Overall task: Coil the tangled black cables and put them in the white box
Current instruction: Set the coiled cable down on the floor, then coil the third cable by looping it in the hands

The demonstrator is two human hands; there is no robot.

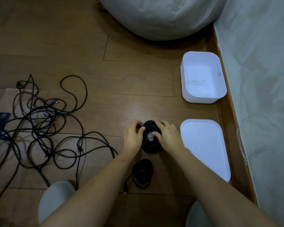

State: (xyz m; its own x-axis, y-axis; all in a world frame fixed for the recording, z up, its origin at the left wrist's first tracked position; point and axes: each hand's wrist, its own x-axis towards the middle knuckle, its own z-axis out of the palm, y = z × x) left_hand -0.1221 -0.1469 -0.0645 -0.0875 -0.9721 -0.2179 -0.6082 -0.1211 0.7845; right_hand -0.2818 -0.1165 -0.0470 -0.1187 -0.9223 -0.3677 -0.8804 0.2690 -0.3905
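Forearms [97,185] stretch over one finished coil [150,169] on the floor [121,79]; left grip [132,136] and right grip [166,136] clamp a second coil [152,147], probably bound next for the empty box [197,99], right; tangle [39,125] waits.

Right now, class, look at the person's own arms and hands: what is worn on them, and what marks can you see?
Nothing is worn. The left hand and right hand show no gloves, rings or watch. The left forearm and right forearm are sleeveless to the frame's edge. A faint thin mark crosses the left forearm near the wrist.
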